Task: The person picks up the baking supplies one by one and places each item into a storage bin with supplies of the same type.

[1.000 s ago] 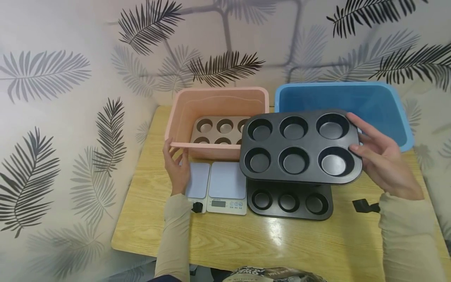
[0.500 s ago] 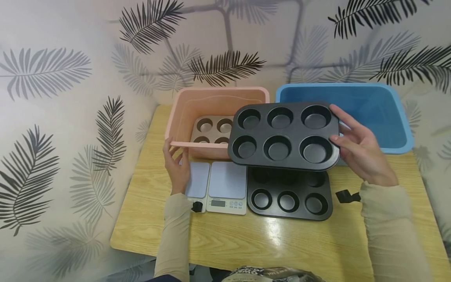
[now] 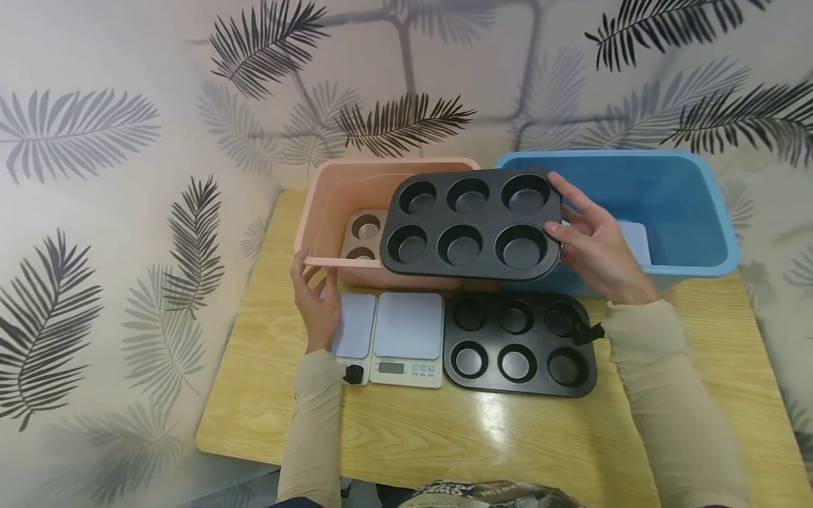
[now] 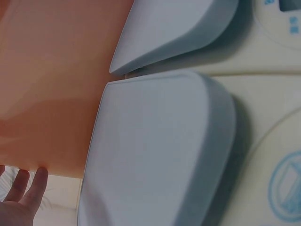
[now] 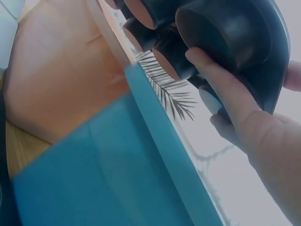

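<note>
My right hand (image 3: pixel 597 247) grips a dark six-cup muffin pan (image 3: pixel 444 268) by its right end, thumb on the top face and fingers on the edge and underneath. This pan hangs over the front of the pink plastic bin (image 3: pixel 406 275) and hides part of it. In the right wrist view the undersides of the pan's cups (image 5: pixel 221 33) show above the fingers. At the bin's front left corner, my left hand (image 3: pixel 317 310) holds the rim; its fingertips meet the pink wall in the left wrist view. A gold muffin pan (image 3: pixel 365 227) lies inside the bin, partly covered.
Two white kitchen scales, the left one (image 3: pixel 356 324) and the right one (image 3: pixel 408 328), lie before the pink bin. Beside them is another dark muffin pan (image 3: pixel 521 374). A blue bin (image 3: pixel 727 233) with a white flat object (image 3: pixel 637 241) inside stands at right.
My right hand has carried the dark muffin pan left and slightly up, from in front of the blue bin to over the pink bin. The left hand stays at the pink bin's corner.
</note>
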